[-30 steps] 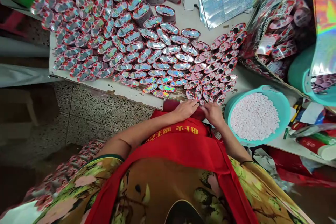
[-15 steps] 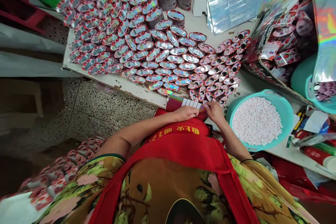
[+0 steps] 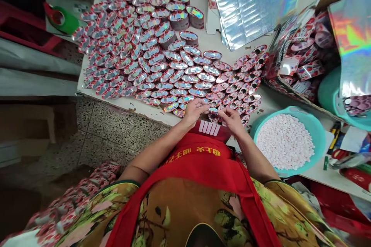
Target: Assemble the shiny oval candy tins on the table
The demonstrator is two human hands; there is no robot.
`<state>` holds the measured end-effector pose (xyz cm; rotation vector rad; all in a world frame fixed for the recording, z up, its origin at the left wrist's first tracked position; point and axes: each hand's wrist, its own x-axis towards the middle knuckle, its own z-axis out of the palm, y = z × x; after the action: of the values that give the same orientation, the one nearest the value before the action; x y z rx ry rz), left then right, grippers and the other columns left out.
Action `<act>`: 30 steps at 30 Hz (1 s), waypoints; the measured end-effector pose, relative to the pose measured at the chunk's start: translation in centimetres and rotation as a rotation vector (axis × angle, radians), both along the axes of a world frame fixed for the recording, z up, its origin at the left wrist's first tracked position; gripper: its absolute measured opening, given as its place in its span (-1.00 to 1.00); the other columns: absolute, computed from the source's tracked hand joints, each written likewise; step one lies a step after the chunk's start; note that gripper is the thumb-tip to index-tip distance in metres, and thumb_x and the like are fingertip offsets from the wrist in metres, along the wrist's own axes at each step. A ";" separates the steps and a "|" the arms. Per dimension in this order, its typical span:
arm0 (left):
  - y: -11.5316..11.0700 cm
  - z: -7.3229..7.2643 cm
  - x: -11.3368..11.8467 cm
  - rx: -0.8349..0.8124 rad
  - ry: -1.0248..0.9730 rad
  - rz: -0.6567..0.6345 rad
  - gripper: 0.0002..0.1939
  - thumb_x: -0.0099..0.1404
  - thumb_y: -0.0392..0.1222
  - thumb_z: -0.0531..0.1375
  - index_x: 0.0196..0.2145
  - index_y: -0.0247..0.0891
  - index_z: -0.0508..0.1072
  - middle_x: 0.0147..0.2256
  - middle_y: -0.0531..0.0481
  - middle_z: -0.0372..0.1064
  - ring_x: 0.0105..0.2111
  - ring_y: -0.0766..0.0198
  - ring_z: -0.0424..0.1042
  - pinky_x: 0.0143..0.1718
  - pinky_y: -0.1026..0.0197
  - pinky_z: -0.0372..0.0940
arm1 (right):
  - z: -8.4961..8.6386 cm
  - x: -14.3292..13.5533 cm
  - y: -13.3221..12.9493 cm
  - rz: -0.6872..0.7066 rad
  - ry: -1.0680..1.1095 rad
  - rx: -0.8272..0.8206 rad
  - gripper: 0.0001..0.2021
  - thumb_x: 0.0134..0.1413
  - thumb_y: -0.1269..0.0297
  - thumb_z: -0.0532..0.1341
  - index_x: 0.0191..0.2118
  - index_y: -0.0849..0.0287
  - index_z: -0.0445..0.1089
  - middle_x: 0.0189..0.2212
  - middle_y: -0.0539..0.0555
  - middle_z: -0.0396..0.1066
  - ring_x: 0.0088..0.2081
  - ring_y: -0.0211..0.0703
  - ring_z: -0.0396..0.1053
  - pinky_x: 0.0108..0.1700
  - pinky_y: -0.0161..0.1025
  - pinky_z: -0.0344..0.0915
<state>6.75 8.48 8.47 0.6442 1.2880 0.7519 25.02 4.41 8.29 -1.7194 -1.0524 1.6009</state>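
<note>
A small shiny silver sticker (image 3: 213, 110) spans the gap between my two hands, above the near edge of the table. My right hand (image 3: 232, 120) pinches its right end. At its left end are the closed fingertips of my left hand (image 3: 194, 112), also pinching it. Below, a holographic sticker sheet (image 3: 219, 134) rests against my apron, showing several white strips where its backing is bare. Just beyond my hands stand many oval containers with red printed sides; several (image 3: 191, 78) have silver tops, while others (image 3: 232, 97) show a pink or dark round spot.
To the right, a turquoise basin (image 3: 320, 139) holds many small white pieces. Behind it stands an open carton (image 3: 301, 98) of printed packages. Large silver sheets (image 3: 255, 11) lie at the back. A green tape roll (image 3: 68, 21) is at far left.
Both hands have lifted from the sticker sheet and moved up over the table edge, with a silver sticker now between them. The sheet stays at my apron; the camera view has shifted slightly.
</note>
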 end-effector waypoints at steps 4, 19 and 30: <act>4.8 -2.1 1.6 0.107 0.273 0.014 -0.87 0.16 -0.18 0.32 -0.43 -0.23 0.43 -0.48 0.10 0.42 -0.43 0.33 0.43 -0.28 0.26 0.35 | -1.3 1.5 5.9 0.025 -0.144 0.040 -0.61 -0.03 -0.14 0.26 -0.46 0.13 0.35 -0.56 -0.06 0.31 -0.49 -0.27 0.17 -0.41 -0.29 0.14; 17.6 -5.4 7.6 0.432 1.067 -0.213 -0.87 0.34 -0.24 0.20 -0.39 -0.12 0.50 -0.10 -0.15 0.44 0.06 -0.08 0.28 0.05 -0.13 0.18 | -2.8 4.6 20.7 0.207 -0.864 0.000 -0.78 0.09 0.17 0.25 -0.30 0.19 0.58 -0.37 0.10 0.55 -0.29 -0.10 0.45 -0.17 -0.23 0.32; 17.9 -6.2 5.4 0.552 1.016 -0.231 -0.77 0.35 -0.05 0.26 -0.06 -0.07 0.46 -0.03 -0.15 0.42 0.15 -0.10 0.26 0.12 -0.12 0.23 | -3.4 5.3 18.8 0.156 -0.977 0.136 -0.67 0.22 0.11 0.21 0.01 0.17 0.44 -0.09 0.26 0.48 -0.06 0.13 0.39 -0.01 -0.01 0.32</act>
<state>12.16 26.40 2.22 1.7409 1.8687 0.5859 30.28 23.23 4.94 -2.4081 -1.7030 0.6639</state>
